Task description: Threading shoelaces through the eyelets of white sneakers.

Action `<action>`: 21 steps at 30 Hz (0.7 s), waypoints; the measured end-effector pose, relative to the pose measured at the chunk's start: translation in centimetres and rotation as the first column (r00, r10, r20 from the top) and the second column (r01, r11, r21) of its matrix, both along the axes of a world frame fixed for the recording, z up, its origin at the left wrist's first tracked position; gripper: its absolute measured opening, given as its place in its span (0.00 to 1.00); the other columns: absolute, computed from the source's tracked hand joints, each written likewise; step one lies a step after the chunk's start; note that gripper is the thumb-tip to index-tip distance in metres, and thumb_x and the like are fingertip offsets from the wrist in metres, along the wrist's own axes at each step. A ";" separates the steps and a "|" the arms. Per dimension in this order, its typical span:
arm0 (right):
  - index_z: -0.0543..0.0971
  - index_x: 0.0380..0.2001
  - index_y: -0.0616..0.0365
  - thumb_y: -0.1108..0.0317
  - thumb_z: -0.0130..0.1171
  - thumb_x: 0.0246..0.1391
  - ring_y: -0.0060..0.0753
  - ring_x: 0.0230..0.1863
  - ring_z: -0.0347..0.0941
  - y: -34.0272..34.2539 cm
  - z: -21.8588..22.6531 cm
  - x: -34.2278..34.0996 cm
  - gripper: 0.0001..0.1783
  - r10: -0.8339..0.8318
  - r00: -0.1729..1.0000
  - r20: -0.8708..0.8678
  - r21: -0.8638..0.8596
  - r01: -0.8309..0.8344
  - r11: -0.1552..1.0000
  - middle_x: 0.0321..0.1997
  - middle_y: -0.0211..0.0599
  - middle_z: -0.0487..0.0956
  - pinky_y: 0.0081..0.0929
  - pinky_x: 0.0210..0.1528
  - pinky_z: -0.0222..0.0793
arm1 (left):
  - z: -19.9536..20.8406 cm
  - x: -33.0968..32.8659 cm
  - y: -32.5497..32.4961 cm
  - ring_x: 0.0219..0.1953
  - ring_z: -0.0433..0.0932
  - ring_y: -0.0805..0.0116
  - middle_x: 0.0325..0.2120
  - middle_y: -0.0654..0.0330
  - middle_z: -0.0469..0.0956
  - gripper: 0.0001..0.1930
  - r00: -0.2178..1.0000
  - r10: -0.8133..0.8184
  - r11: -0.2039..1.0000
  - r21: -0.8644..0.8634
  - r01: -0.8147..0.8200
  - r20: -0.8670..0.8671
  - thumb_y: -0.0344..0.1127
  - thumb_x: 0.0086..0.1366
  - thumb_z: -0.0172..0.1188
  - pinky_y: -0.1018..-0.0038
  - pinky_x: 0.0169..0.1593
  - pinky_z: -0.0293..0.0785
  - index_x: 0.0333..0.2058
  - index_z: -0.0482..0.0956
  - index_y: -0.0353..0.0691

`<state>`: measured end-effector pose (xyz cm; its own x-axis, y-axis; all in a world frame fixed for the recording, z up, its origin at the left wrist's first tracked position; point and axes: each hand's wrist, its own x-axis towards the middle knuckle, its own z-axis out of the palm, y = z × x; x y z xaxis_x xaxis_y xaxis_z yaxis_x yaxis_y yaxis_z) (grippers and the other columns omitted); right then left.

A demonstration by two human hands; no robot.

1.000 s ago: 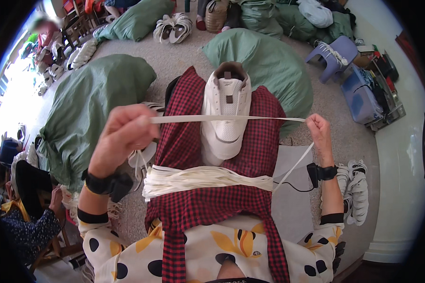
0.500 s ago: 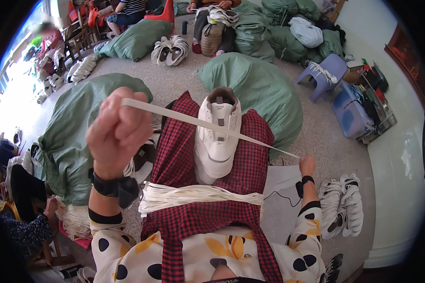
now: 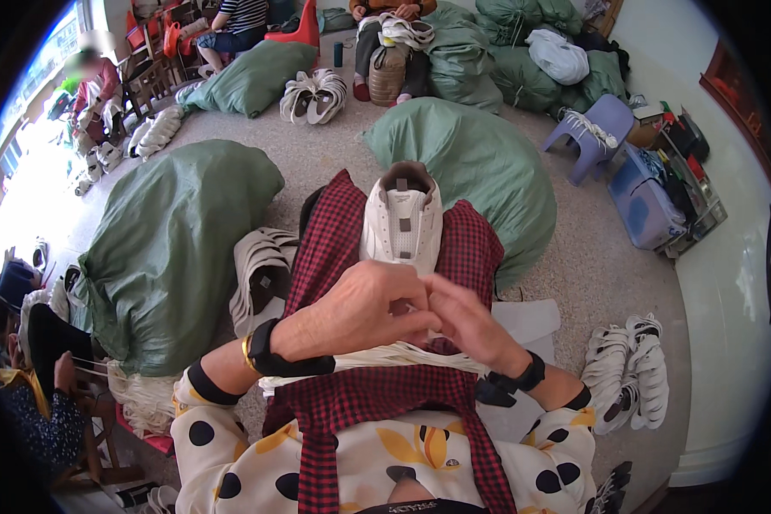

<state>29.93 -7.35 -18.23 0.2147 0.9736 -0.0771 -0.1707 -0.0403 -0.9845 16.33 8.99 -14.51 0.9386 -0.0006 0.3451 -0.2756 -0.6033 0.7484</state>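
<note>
A white sneaker (image 3: 405, 223) with a brown lining stands between my knees on the red-and-black checked apron (image 3: 330, 236), its toe hidden behind my hands. No lace shows through the sneaker's eyelets. My left hand (image 3: 360, 304) and my right hand (image 3: 471, 321) meet fingertip to fingertip just in front of the toe, fingers closed. Only a small white bit of shoelace (image 3: 412, 309) peeks out between them; the rest of it is covered by the fingers. Across my lap, below the hands, lies a bundle of flat white laces (image 3: 385, 358).
Green sacks (image 3: 180, 248) sit left of my knees and beyond them. Stacked white shoes (image 3: 261, 265) stand by my left knee, more shoe stacks (image 3: 642, 368) at right. A purple stool (image 3: 589, 137) and a blue bin (image 3: 647, 197) are farther right. Other people sit at far and left.
Half a second ago both hands were wide apart, stretching the flat lace above the sneaker. They have come together in front of its toe, and the stretched lace no longer shows.
</note>
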 end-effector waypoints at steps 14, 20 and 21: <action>0.79 0.36 0.64 0.69 0.61 0.62 0.08 0.28 0.65 2.1 -0.2 3.5 0.07 -0.095 0.903 0.420 0.103 0.057 0.993 0.29 0.20 0.75 0.14 0.29 0.62 | -4.3 1.3 1.9 0.23 0.76 0.71 0.25 0.58 0.80 0.05 0.981 0.195 0.975 -0.104 -0.196 -0.019 0.30 0.60 0.68 0.74 0.27 0.71 0.33 0.84 0.34; 0.81 0.30 0.65 0.67 0.67 0.56 0.15 0.26 0.67 4.3 -2.7 5.9 0.10 -0.372 0.601 0.707 0.268 0.259 0.928 0.25 0.29 0.77 0.21 0.29 0.66 | -7.3 3.6 4.1 0.29 0.79 0.64 0.29 0.57 0.78 0.09 0.936 0.298 0.943 0.094 -0.319 0.185 0.26 0.60 0.66 0.71 0.33 0.74 0.41 0.85 0.37; 0.81 0.30 0.65 0.67 0.67 0.56 0.15 0.26 0.67 4.4 -3.0 6.1 0.10 -0.376 0.607 0.700 0.285 0.245 0.927 0.25 0.29 0.77 0.21 0.29 0.66 | -7.5 3.7 4.4 0.31 0.79 0.63 0.30 0.56 0.77 0.12 0.950 0.263 0.958 0.068 -0.277 0.166 0.24 0.60 0.65 0.71 0.34 0.74 0.44 0.84 0.38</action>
<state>36.02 -2.91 -21.22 0.4272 0.8215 0.3776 0.6304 0.0287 -0.7757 20.05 13.41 -22.02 0.8434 0.2084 0.4952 -0.2001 -0.7336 0.6495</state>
